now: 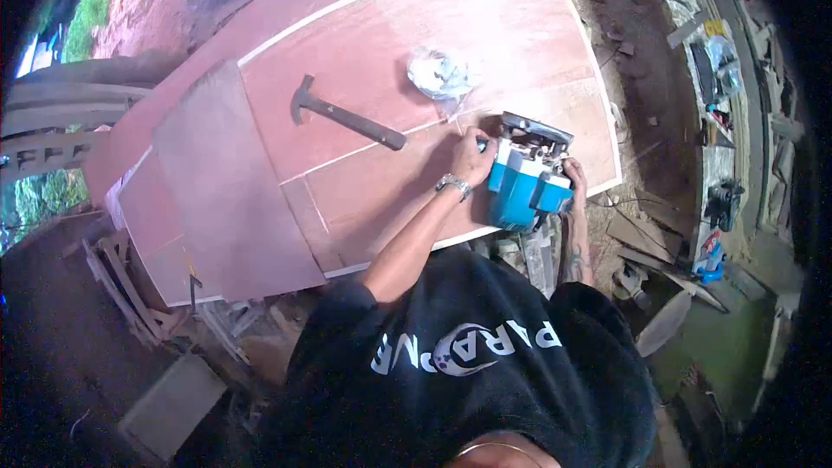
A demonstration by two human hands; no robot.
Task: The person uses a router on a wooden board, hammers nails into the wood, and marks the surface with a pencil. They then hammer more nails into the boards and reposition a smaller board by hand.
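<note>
A teal power tool [524, 192] with a dark flat base plate is tilted at the near right part of a reddish wooden panel [364, 61], its base facing away from my body. My left hand [472, 159], with a metal watch on the wrist, is closed at the tool's left side near the base. On the other side, my right hand [574, 180] grips the tool's right side. Left of the tool lies a hammer [351, 117] with its head toward the upper left. Beyond my left hand sits a crumpled clear plastic bag [440, 74].
A bench [718, 165] with assorted tools runs along the right. A blue object [711, 262] is at its near end. Wood scraps [641, 238] and cables lie right of the panel. Stacked boards [69, 113] stand at the left, and a pale board [173, 407] is below.
</note>
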